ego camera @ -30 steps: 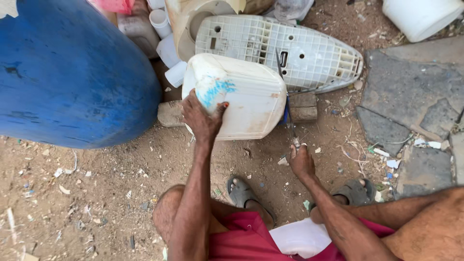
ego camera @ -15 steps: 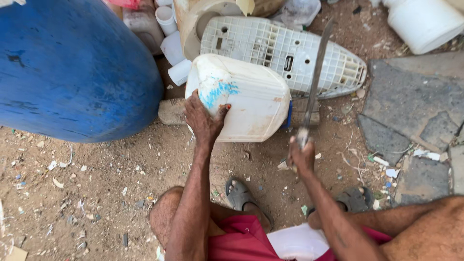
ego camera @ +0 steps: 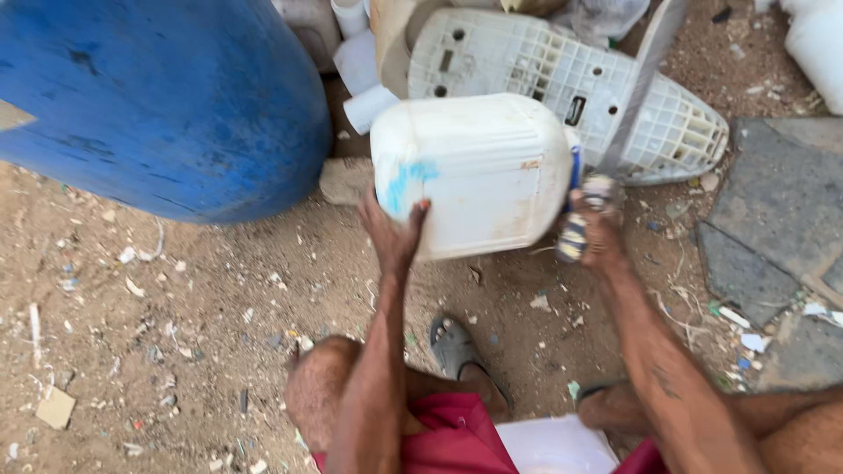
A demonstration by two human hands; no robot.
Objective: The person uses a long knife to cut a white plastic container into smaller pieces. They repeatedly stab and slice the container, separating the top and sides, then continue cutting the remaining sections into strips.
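Note:
A white plastic jerrycan (ego camera: 479,171) with a blue smear lies on its side on the dirt in front of me. My left hand (ego camera: 392,230) presses against its near left corner, fingers spread over it. My right hand (ego camera: 595,230) grips the wrapped handle of a long flat blade (ego camera: 639,83), a machete-like knife. The blade stands raised just right of the jerrycan, by its blue cap end, and looks blurred.
A big blue barrel (ego camera: 158,96) fills the upper left. A white perforated plastic panel (ego camera: 562,83) lies behind the jerrycan, with white tubes (ego camera: 364,66) beside it. Grey stone slabs (ego camera: 777,219) sit at right. My sandalled foot (ego camera: 457,347) rests below on littered dirt.
My right hand rose from the ground with the knife and came up to the jerrycan's right end. The left hand stayed on the jerrycan.

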